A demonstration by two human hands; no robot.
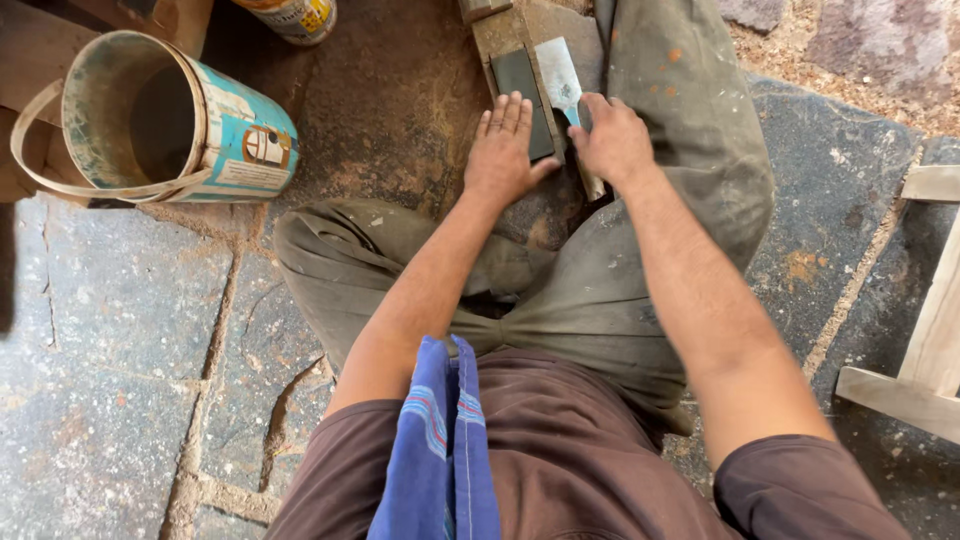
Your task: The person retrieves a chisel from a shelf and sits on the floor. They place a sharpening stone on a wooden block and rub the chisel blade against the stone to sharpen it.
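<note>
1. The stone floor (120, 330) is the largest thing in view; the person sits on it with knees spread, and sawdust lies on it around the stone.
2. A worn bucket (170, 120) lies on its side well left of the stone, mouth toward the camera. Pale wood rails (930, 330) stand far right of the stone.
3. A blue cloth (440, 450) hangs at the chest, on the near side of the stone.
4. The dark stone (520, 85) lies between the knees on a wooden block.
5. The left hand (503, 150) lies flat on the stone's near end, fingers straight and together, gripping nothing.
6. The right hand (612, 140) is clamped on the blade (560, 75), which rests tilted at the stone's right edge.
7. To do this well, I judge the left hand should pin the stone while the right holds 1 steady angle with even pressure.
</note>
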